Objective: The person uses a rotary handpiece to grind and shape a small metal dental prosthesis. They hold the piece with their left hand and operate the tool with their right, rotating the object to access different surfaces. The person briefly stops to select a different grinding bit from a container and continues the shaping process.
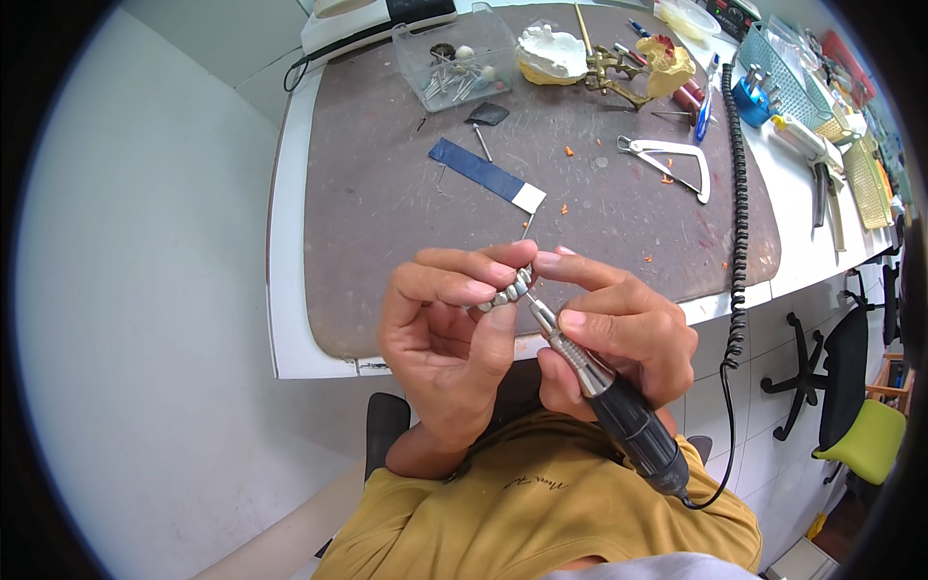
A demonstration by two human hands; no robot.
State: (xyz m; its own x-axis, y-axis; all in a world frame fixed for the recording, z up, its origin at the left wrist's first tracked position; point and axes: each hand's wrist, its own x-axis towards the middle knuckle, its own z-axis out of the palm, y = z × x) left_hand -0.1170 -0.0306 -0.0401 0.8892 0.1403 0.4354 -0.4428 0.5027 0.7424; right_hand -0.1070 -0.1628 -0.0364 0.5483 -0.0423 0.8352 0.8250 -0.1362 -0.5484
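Between the thumb and fingers of my left hand (449,324) is a small curved silvery metal dental bridge (509,293) shaped like a row of teeth. My right hand (623,333) grips a handpiece (628,420) with a black body and a metal nose. Its thin tip points up and left at the bridge, at or very near its surface; whether they touch I cannot tell. Both hands are close together over the table's front edge. Beyond them on the brown mat lies a strip of blue articulating paper (478,176) with a white end.
A clear box of burs (462,72), a plaster dental model on an articulator (609,77) and a metal caliper (677,159) lie on the mat (387,222). The handpiece's coiled black cord (739,222) runs down the right side. Baskets (788,72) stand at the far right.
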